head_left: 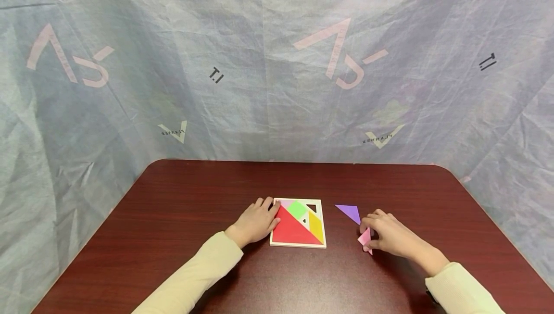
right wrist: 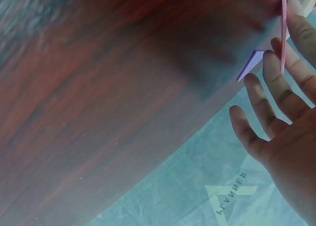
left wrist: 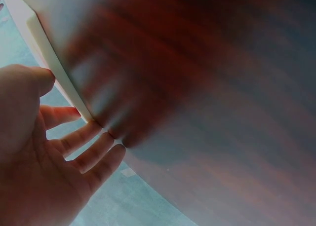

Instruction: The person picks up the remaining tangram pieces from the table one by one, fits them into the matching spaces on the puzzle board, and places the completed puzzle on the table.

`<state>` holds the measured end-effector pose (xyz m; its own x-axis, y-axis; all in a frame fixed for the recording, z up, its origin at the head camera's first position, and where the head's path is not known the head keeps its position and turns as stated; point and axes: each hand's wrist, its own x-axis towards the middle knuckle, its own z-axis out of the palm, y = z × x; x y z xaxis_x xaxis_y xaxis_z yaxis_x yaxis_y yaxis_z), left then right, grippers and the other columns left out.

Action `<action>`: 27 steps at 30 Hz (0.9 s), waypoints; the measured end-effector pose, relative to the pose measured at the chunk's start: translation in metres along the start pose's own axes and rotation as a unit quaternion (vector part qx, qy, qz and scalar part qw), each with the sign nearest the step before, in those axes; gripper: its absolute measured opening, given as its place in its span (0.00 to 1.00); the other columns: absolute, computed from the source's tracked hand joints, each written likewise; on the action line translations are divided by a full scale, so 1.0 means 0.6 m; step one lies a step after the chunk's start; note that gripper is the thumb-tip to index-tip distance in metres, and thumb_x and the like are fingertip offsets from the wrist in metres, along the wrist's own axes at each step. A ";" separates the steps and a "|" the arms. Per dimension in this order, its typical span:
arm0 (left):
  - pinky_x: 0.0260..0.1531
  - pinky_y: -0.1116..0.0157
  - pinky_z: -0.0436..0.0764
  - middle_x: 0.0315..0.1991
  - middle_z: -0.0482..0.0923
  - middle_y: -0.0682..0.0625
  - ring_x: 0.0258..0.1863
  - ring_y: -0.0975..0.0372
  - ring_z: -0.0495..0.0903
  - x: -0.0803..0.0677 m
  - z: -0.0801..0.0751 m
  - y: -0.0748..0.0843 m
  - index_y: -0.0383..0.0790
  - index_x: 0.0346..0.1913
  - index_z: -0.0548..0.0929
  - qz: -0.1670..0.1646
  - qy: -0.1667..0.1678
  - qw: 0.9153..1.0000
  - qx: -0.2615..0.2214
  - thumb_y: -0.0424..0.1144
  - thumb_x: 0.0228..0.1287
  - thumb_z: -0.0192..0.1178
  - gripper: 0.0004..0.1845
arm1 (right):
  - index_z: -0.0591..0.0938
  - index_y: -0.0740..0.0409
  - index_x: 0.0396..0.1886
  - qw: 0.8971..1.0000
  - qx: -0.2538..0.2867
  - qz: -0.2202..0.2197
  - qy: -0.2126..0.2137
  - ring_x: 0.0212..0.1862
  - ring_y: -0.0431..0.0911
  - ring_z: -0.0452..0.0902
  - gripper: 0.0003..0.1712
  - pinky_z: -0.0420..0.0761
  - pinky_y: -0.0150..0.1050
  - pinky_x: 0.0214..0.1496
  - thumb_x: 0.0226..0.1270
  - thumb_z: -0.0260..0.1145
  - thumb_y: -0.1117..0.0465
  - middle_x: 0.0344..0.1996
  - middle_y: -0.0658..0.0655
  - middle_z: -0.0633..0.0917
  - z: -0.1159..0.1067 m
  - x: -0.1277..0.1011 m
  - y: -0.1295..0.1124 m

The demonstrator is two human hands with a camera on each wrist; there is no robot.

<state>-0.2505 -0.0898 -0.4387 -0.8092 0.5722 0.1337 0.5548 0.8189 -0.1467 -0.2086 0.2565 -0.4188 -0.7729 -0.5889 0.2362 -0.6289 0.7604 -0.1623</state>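
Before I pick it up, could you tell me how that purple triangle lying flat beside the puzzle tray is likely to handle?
The purple triangle looks thin with crisp, straight edges, so it is probably stiff and light. Lying flat on the glossy table, it would likely slide when pushed and be awkward to lift without tipping an edge. The pink piece the right hand pinches stays straight, suggesting similar rigidity.

Your pink piece (head_left: 365, 238) is a thin, flat tile, tipped up on edge off the counter (head_left: 182, 208), pinched between the fingers of your right hand (head_left: 389, 237). Just beside it, up and to the left, a purple triangle (head_left: 348, 212) lies flat. Your white square tray (head_left: 275, 243) lies flat under your left hand (head_left: 256, 221), holding red, green and yellow pieces, with a gap at its far right corner.
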 end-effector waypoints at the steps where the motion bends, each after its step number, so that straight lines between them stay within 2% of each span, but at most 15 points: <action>1: 0.46 0.59 0.75 0.54 0.68 0.43 0.49 0.53 0.70 0.000 0.001 0.000 0.40 0.62 0.70 0.000 0.000 1.000 0.000 0.50 0.68 0.47 0.25 | 0.76 0.43 0.23 1.000 -0.001 -0.004 0.003 0.35 0.39 0.68 0.16 0.63 0.36 0.33 0.36 0.77 0.56 0.24 0.38 0.77 0.000 0.000 0.000; 10: 0.47 0.60 0.75 0.55 0.67 0.43 0.49 0.53 0.70 -0.001 0.003 0.000 0.41 0.62 0.70 0.001 -0.002 1.000 0.005 0.51 0.68 0.46 0.25 | 0.78 0.44 0.21 1.000 0.006 -0.011 0.009 0.35 0.38 0.69 0.13 0.66 0.39 0.35 0.40 0.75 0.63 0.23 0.37 0.77 -0.002 0.001 -0.002; 16: 0.47 0.60 0.74 0.54 0.67 0.43 0.49 0.53 0.69 -0.001 0.002 0.000 0.41 0.62 0.70 -0.001 -0.003 1.000 0.002 0.51 0.68 0.46 0.25 | 0.75 0.42 0.17 0.999 0.014 -0.029 0.037 0.33 0.36 0.69 0.17 0.65 0.37 0.34 0.43 0.68 0.72 0.20 0.35 0.74 0.002 0.003 -0.002; 23: 0.47 0.60 0.74 0.54 0.67 0.43 0.49 0.53 0.69 -0.001 0.001 0.000 0.41 0.62 0.70 -0.001 -0.001 1.000 0.003 0.51 0.68 0.46 0.25 | 0.71 0.43 0.13 0.998 0.021 -0.043 0.048 0.31 0.35 0.67 0.20 0.65 0.33 0.34 0.46 0.67 0.72 0.15 0.34 0.69 0.004 0.006 0.003; 27: 0.47 0.60 0.75 0.54 0.68 0.43 0.49 0.53 0.69 -0.002 -0.001 0.000 0.40 0.62 0.70 0.000 -0.001 1.000 0.003 0.50 0.68 0.46 0.25 | 0.72 0.44 0.13 0.996 0.030 -0.059 0.065 0.31 0.35 0.67 0.20 0.66 0.29 0.32 0.44 0.69 0.73 0.15 0.34 0.70 0.004 0.009 0.004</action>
<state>-0.2494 -0.0901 -0.4384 -0.8097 0.5718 0.1319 0.5533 0.8188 -0.1531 -0.2141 0.2545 -0.4200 -0.6790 -0.6294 0.3780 -0.7209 0.6688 -0.1815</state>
